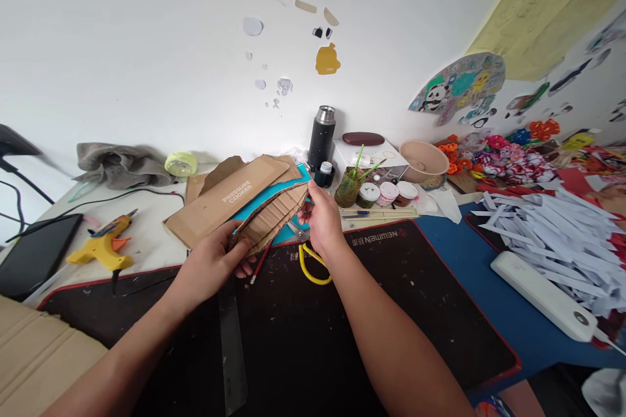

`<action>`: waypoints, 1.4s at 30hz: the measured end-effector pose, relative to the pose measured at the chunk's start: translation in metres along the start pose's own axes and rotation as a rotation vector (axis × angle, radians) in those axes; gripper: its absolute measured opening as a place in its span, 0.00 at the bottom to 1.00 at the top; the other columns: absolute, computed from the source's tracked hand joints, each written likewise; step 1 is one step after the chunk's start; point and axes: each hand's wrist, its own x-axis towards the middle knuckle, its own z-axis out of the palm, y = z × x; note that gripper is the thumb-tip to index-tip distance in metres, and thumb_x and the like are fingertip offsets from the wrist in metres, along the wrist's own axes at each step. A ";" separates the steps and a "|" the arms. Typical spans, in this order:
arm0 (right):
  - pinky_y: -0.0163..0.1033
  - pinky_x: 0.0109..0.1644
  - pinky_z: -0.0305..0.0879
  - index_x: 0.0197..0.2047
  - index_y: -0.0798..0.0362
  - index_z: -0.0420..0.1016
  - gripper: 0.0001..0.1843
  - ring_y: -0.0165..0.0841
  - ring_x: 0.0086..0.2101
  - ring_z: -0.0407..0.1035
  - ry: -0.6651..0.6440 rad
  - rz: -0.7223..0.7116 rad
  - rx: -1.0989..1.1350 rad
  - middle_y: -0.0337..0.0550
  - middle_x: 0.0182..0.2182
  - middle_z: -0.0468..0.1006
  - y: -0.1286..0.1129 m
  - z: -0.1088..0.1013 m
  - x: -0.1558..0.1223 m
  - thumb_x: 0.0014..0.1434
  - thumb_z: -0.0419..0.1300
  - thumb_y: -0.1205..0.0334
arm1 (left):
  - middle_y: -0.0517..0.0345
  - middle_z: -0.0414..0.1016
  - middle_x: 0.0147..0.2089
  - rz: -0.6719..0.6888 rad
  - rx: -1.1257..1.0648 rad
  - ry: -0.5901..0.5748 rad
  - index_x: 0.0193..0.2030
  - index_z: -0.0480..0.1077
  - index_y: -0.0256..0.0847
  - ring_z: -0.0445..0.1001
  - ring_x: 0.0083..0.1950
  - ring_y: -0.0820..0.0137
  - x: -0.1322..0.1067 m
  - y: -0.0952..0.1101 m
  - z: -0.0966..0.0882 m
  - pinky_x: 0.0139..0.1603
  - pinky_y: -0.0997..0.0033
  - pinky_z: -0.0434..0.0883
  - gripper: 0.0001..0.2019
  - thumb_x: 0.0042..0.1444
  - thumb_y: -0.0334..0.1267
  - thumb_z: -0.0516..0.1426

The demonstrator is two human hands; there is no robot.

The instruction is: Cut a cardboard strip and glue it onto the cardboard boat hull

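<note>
Between my two hands is a curved, leaf-shaped piece of corrugated cardboard point(274, 214), raised above the black mat and tilted, with ragged brown edges. My left hand point(218, 260) pinches its left end between thumb and fingers. At the upper right tip, my right hand point(323, 215) grips it, fingers curled behind. Scissors with yellow handles point(313, 270) lie just below my right hand, their blades partly covered. A red pencil point(261, 264) rests under the cardboard. Behind it are a printed cardboard flap point(220, 199) and a blue sheet point(267, 192).
A yellow glue gun point(105, 244) lies at left, its cord on the black mat point(303, 352). A clear ruler point(231, 352) is in front. Behind stand a black thermos point(323, 137) and paint jars point(388, 193). White paper strips point(552, 241) and a white device point(542, 296) are at right.
</note>
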 end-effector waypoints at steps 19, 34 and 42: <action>0.34 0.20 0.59 0.36 0.47 0.74 0.26 0.30 0.20 0.64 -0.091 -0.110 -0.204 0.31 0.22 0.69 0.013 0.001 -0.003 0.61 0.69 0.33 | 0.53 0.85 0.34 -0.071 -0.143 -0.114 0.44 0.70 0.43 0.85 0.29 0.55 -0.002 0.014 0.003 0.33 0.55 0.82 0.33 0.52 0.72 0.66; 0.36 0.25 0.61 0.46 0.49 0.81 0.18 0.31 0.25 0.65 -0.497 0.069 -0.542 0.37 0.31 0.76 0.022 0.010 -0.029 0.67 0.68 0.42 | 0.57 0.84 0.42 0.103 0.007 0.046 0.50 0.79 0.43 0.82 0.45 0.57 -0.003 0.010 -0.002 0.45 0.64 0.75 0.26 0.64 0.66 0.62; 0.40 0.40 0.72 0.54 0.50 0.83 0.19 0.40 0.40 0.77 -0.516 -0.013 -0.546 0.44 0.44 0.85 0.021 0.016 -0.037 0.70 0.65 0.47 | 0.58 0.82 0.35 0.083 -0.001 0.186 0.46 0.77 0.42 0.78 0.36 0.61 -0.001 0.004 0.004 0.36 0.67 0.70 0.27 0.62 0.66 0.63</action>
